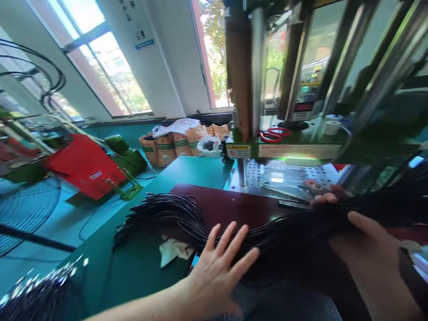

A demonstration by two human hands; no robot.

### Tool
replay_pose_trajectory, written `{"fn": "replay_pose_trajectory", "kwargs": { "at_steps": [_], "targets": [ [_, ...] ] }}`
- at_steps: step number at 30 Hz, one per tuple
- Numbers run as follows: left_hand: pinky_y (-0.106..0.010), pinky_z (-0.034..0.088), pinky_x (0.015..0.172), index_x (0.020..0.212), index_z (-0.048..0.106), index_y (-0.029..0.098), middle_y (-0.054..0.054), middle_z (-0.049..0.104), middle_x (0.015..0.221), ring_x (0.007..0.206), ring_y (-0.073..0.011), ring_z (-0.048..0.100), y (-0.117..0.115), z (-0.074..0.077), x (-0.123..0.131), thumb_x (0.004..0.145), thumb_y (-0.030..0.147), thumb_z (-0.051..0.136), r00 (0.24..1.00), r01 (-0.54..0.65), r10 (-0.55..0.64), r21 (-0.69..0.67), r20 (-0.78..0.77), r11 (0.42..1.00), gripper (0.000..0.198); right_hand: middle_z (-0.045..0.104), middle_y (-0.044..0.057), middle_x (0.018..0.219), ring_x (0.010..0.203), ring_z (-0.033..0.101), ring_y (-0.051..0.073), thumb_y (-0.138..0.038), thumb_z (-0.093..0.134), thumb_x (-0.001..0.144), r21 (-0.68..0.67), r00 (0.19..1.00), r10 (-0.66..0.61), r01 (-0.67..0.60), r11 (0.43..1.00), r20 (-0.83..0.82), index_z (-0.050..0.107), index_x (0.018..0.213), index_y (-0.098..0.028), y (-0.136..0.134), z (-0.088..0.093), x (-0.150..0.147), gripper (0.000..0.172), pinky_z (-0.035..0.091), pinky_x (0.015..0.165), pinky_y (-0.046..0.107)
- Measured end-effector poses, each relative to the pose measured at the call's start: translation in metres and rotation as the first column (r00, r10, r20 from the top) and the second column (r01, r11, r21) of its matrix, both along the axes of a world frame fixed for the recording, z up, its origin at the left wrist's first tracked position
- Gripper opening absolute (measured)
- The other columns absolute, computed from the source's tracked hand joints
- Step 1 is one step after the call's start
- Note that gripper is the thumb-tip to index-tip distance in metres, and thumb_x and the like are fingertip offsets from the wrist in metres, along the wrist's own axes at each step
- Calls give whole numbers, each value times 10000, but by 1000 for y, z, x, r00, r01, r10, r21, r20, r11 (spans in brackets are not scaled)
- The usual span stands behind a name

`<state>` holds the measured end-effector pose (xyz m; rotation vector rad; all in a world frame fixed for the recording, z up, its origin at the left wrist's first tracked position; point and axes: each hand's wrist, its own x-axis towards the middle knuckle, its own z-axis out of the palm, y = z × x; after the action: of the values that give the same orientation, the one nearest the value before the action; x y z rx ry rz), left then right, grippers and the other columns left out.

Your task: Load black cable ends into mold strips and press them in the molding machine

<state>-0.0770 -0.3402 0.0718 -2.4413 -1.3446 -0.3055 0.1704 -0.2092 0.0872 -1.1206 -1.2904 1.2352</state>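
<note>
A long, thick bundle of thin black cables [167, 207] stretches from the green table on the left, past the dark red board, to the right edge of the view. My left hand [220, 267] lies on the near side of the bundle with its fingers spread. Further right, my right hand [364, 236] is wrapped around the same bundle, thumb on the near side and fingertips showing beyond it. Its palm is hidden by the cables. A crumpled white cloth [175, 252] rests on the table just left of my left hand.
A press machine [290, 149] with upright columns stands ahead on the right; red-handled scissors [274, 133] lie on it. Another cable bundle with shiny ends [40, 285] is at lower left. Sacks [180, 145] stand by the wall, and a red machine panel [85, 167] is left.
</note>
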Motion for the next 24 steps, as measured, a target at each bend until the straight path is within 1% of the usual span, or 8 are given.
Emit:
{"fn": "replay_pose_trajectory", "kwargs": {
  "at_steps": [2,5,12,17,19,21,23,24],
  "targets": [
    [-559,300,967,1295,338,205,-209,356,1368,1270,-357,299,7,-39,-11,658,548,599,1000,-23,23,58,14,998,769,209,63,1447,1258,331,244,-534,156,780,-78,974,58,-77,994,-219,40,1420,-199,-5,-25,21,732,333,1036,391],
    [-455,356,957,1293,320,136,-207,453,1293,1196,-295,422,27,-73,-12,752,346,540,999,-37,35,60,33,998,620,182,117,1451,1271,307,255,-551,-84,779,-174,968,8,-53,983,-249,9,1411,-125,-15,-54,42,767,325,1012,455],
    [-383,453,711,1079,528,180,-81,614,920,793,-242,574,85,-63,-1,648,74,550,965,-201,180,-95,-192,975,445,282,108,1420,1270,317,198,-464,-39,841,-175,947,-9,-50,983,-321,20,1407,-115,-46,-103,66,668,339,998,414],
    [-375,421,764,1082,537,176,-95,598,970,831,-233,558,107,-69,-16,697,58,495,948,-206,178,-83,-263,975,404,474,98,1295,1213,404,201,-422,268,862,-223,863,67,-204,953,-501,419,1247,-170,-31,-124,66,484,335,1001,399],
    [-380,408,783,1121,521,168,-98,593,995,864,-236,553,110,-71,-19,723,67,456,939,-235,192,-126,-286,964,416,571,130,1167,1104,516,223,-513,312,852,-305,802,176,-406,862,-571,526,1100,-139,-25,-117,75,498,386,945,391],
    [-377,397,807,1175,488,164,-100,575,1072,940,-241,540,114,-71,-19,705,61,446,936,-258,185,-224,-301,940,484,650,152,950,864,635,238,-621,243,835,-370,696,389,-677,636,-604,581,969,-98,-27,-102,89,637,472,788,387],
    [-364,388,835,1215,455,175,-93,542,1164,1031,-238,509,120,-67,-17,658,62,459,943,-261,155,-366,-293,893,568,659,128,769,617,644,206,-635,230,827,-421,602,617,-797,432,-507,608,859,-84,-38,-83,101,669,492,607,335],
    [-360,385,846,1231,439,181,-88,524,1200,1064,-237,492,122,-65,-16,638,80,474,951,-249,133,-438,-279,864,603,654,108,721,557,626,187,-602,292,825,-441,598,703,-788,429,-385,614,829,-89,-45,-74,103,606,482,556,306]
  ]
}}
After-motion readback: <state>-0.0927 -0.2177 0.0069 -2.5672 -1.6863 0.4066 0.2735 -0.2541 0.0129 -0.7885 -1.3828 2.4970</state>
